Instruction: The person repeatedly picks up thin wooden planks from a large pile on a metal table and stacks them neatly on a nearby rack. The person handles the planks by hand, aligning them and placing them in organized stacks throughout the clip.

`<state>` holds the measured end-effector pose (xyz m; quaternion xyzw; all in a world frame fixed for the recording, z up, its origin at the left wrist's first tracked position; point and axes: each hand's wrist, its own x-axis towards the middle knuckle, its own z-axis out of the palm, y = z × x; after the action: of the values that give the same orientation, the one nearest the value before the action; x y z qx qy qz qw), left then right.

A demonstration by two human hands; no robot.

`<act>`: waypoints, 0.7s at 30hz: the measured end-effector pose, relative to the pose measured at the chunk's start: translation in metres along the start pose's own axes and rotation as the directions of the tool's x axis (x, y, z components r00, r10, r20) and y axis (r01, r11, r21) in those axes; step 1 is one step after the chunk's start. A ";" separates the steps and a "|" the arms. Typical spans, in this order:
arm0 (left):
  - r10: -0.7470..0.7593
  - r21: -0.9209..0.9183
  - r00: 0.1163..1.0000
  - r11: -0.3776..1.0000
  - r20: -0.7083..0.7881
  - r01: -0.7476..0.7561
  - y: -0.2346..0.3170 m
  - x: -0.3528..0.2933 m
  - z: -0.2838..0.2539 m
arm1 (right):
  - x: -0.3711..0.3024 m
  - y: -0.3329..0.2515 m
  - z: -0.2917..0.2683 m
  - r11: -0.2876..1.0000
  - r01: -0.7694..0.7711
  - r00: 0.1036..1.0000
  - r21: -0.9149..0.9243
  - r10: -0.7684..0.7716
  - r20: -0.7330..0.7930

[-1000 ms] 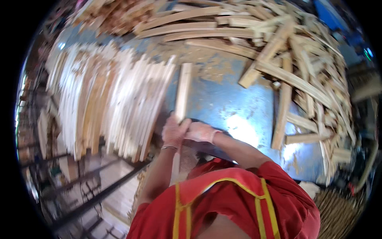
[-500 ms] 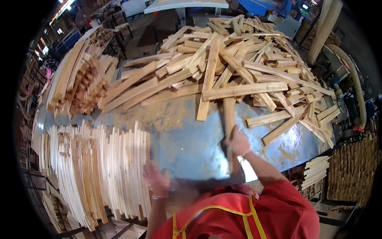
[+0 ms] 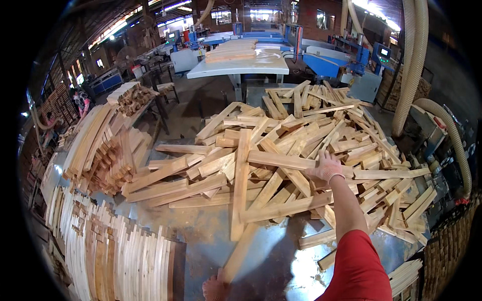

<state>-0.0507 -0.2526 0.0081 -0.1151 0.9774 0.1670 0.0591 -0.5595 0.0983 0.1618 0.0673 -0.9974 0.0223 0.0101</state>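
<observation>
A large heap of loose wooden strips [image 3: 296, 135] lies crisscrossed on the metal-topped table [image 3: 196, 256]. Out over the heap, my right hand [image 3: 327, 168] is closed around a wooden strip [image 3: 281, 159] that lies across the top, its fingers over the strip's right part. Down at the lower edge, my left hand [image 3: 216, 289] grips the near end of another wooden strip [image 3: 240, 253], which slants away toward the heap. The left fingers are partly cut off by the picture's edge. To the left of that hand stands a row of pale strips [image 3: 120, 256], side by side.
A stacked pile of strips [image 3: 108, 150] sits at the far left of the table. Beyond the heap is a white-topped table [image 3: 241, 67] with boards on it, with blue machines behind. Ribbed hoses [image 3: 409, 70] hang on the right. More stacked wood [image 3: 449, 256] stands low at the right.
The view has tilted up. My right hand has let go of the near strip and reached out to one on the heap. My left hand has moved from beside the row to the near strip.
</observation>
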 end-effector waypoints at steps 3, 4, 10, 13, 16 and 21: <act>-0.042 -0.096 0.999 0.995 -0.022 0.040 -0.019 -0.009 0.016 | -0.006 -0.008 0.019 0.995 0.085 0.988 -0.049 -0.078 0.136; -0.140 -0.144 0.986 0.978 0.085 0.151 -0.024 -0.023 0.014 | -0.018 -0.018 0.020 0.991 0.131 0.977 -0.030 -0.124 0.171; -0.096 -0.101 0.995 0.990 -0.007 0.095 -0.097 -0.095 0.019 | -0.123 -0.048 -0.026 0.981 0.173 0.970 -0.084 -0.155 0.185; -0.186 0.051 0.980 0.980 -0.076 0.190 -0.115 -0.132 -0.001 | -0.172 -0.045 -0.009 0.988 0.143 0.976 -0.065 -0.130 0.172; -0.204 0.169 0.938 0.951 -0.279 0.257 -0.147 -0.150 -0.024 | -0.227 -0.090 0.012 0.953 0.017 0.931 0.301 -0.125 0.343; -0.287 0.228 0.940 0.918 -0.185 0.325 -0.168 -0.135 -0.055 | -0.330 -0.171 0.140 0.089 -0.431 0.853 0.898 -0.284 0.438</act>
<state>0.1162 -0.3979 0.0279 -0.2703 0.9622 0.0193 0.0263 -0.2116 -0.0335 0.0219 0.0055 -0.6780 0.6690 -0.3045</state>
